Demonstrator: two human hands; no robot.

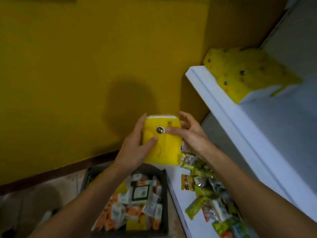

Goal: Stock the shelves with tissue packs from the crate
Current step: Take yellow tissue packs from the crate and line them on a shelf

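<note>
yellow glossy-wrapped rectangular tissue pack gripped between left hand and right hand, above black crate.

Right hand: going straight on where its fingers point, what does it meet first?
Probably the yellow wall behind the tissue pack that the right hand holds; depth is unclear.

Two forearms are seen bare, entering from the lower edge of the frame. The left hand and right hand are uncovered; short nails are shown on the thumbs.
</note>
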